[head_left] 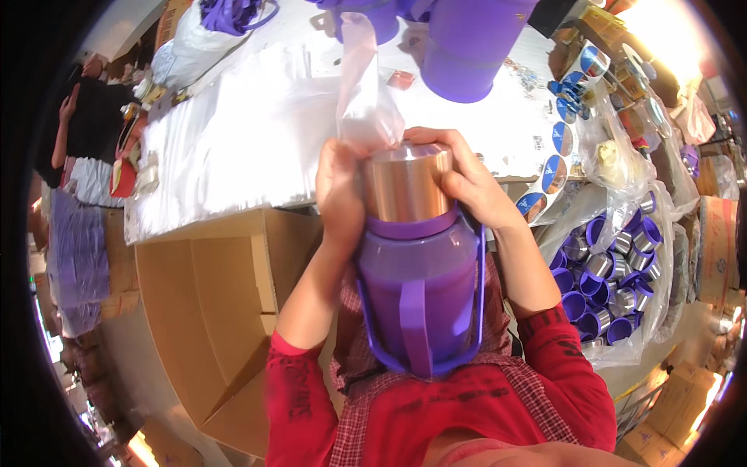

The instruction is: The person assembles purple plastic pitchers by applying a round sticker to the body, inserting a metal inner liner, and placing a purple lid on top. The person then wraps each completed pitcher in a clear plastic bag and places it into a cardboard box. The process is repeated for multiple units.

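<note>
We have the purple jug [451, 272] just off the near edge of the bench [459, 117], in front of the checked apron [359, 412] and to the right of the open cardboard box [194, 257]. Our left hand [340, 191] is curled part way around the left side of the jug's steel cap [412, 187]; most of its fingers are hidden. Our right hand [471, 179] bends around the other side, fingers over the far rim and thumb against the metal. A strip of clear plastic film [362, 89] rises from the cap beside our left hand, and we cannot tell whether that hand pinches it.

As we judge it, the main danger is a slip: the steel is smooth, film caught under a palm would make it slicker, and the bench does not appear to support the jug. If the cap were loose, holding mostly by it could let the body drop; we cannot see how firmly it is seated. The film could also tear or bunch up if trapped against the rim.

The cap end points away from us toward the bench, and the base toward the apron. The long axis runs nearly straight out from us, its tilt hard to judge, with the side handle [415, 319] facing us and the thin carrying loop [478, 288] reaching around the base.
</note>
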Action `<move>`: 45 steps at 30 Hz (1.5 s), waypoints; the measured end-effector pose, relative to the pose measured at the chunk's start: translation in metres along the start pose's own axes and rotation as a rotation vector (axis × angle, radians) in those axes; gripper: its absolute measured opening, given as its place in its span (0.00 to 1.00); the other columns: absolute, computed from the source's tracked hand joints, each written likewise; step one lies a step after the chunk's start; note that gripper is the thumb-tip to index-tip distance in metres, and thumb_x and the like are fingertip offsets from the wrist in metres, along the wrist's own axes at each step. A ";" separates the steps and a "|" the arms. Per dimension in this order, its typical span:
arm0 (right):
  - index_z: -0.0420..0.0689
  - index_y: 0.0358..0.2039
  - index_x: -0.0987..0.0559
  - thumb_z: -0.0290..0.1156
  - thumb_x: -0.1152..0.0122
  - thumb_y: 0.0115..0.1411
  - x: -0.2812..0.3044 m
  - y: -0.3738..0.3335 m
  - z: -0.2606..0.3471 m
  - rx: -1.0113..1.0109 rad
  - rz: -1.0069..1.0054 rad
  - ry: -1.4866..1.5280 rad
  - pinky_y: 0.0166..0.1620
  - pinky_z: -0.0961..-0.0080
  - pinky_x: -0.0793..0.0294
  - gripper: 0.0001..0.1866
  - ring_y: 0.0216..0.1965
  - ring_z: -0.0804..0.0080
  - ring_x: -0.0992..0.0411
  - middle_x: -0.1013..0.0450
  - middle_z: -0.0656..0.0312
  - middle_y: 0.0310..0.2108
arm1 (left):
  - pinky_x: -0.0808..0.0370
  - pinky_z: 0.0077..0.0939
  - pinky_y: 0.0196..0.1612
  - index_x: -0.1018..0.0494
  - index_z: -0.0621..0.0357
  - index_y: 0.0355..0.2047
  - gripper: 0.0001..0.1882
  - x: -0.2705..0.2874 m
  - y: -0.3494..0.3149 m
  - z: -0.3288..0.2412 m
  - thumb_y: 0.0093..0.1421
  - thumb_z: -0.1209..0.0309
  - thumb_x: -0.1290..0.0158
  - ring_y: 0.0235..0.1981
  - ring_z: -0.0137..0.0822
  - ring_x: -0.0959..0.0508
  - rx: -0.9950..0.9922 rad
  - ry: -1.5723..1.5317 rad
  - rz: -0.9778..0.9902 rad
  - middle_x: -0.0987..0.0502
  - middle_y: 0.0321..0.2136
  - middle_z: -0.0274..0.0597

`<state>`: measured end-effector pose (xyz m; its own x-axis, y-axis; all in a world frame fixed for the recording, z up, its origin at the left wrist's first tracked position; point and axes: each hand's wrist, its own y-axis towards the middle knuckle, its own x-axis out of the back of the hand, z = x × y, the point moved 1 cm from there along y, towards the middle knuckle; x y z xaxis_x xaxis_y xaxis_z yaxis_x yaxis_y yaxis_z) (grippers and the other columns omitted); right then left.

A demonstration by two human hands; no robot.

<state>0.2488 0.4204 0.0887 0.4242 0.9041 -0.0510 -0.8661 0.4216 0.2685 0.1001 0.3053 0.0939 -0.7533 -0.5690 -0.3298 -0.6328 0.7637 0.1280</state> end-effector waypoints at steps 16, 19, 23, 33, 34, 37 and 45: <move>0.39 0.56 0.35 0.54 0.45 0.62 0.002 0.006 0.002 0.032 -0.154 0.025 0.63 0.67 0.44 0.34 0.60 0.64 0.39 0.36 0.52 0.58 | 0.29 0.25 0.51 0.33 0.63 0.38 0.15 -0.010 0.010 0.004 0.71 0.62 0.59 0.41 0.33 0.23 -0.136 0.000 0.038 0.21 0.38 0.47; 0.39 0.55 0.34 0.48 0.42 0.62 0.001 0.006 0.002 0.066 -0.152 0.034 0.62 0.67 0.41 0.30 0.60 0.64 0.38 0.35 0.52 0.58 | 0.29 0.25 0.50 0.33 0.63 0.39 0.15 -0.008 0.010 0.003 0.71 0.61 0.59 0.40 0.32 0.23 -0.128 0.040 0.085 0.21 0.38 0.48; 0.39 0.53 0.33 0.48 0.43 0.63 -0.002 0.000 0.004 0.056 -0.154 0.006 0.60 0.68 0.38 0.28 0.58 0.65 0.35 0.33 0.53 0.56 | 0.29 0.25 0.50 0.34 0.63 0.39 0.16 -0.008 0.009 0.003 0.71 0.61 0.59 0.40 0.32 0.23 -0.109 0.033 0.079 0.21 0.38 0.48; 0.39 0.52 0.28 0.50 0.41 0.60 -0.003 0.002 0.022 0.027 -0.125 -0.163 0.59 0.70 0.39 0.29 0.55 0.67 0.34 0.30 0.57 0.50 | 0.33 0.29 0.53 0.30 0.66 0.37 0.16 -0.010 -0.002 -0.010 0.70 0.64 0.60 0.44 0.35 0.25 -0.046 0.059 -0.012 0.21 0.40 0.48; 0.41 0.51 0.27 0.51 0.40 0.59 -0.002 0.007 0.020 0.017 -0.150 -0.165 0.58 0.71 0.37 0.29 0.53 0.68 0.33 0.30 0.58 0.48 | 0.32 0.29 0.53 0.30 0.66 0.37 0.16 -0.010 0.000 -0.009 0.71 0.63 0.59 0.43 0.35 0.25 -0.038 0.025 0.020 0.21 0.40 0.47; 0.41 0.52 0.27 0.49 0.44 0.63 -0.003 0.012 0.011 -0.014 -0.145 -0.024 0.59 0.73 0.39 0.26 0.55 0.71 0.34 0.30 0.60 0.50 | 0.31 0.28 0.52 0.30 0.65 0.37 0.16 -0.008 0.007 -0.005 0.71 0.64 0.60 0.42 0.33 0.24 -0.051 0.024 0.013 0.21 0.40 0.46; 0.40 0.53 0.29 0.45 0.53 0.67 -0.001 0.017 0.012 -0.118 -0.166 -0.184 0.60 0.76 0.41 0.23 0.55 0.70 0.35 0.31 0.59 0.52 | 0.28 0.20 0.44 0.31 0.62 0.38 0.11 -0.006 0.008 0.006 0.70 0.67 0.58 0.38 0.28 0.24 -0.116 0.178 -0.134 0.21 0.37 0.42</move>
<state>0.2365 0.4256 0.1046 0.5945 0.7986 0.0934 -0.8009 0.5779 0.1566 0.1004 0.3165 0.0908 -0.6743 -0.7155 -0.1824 -0.7379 0.6435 0.2036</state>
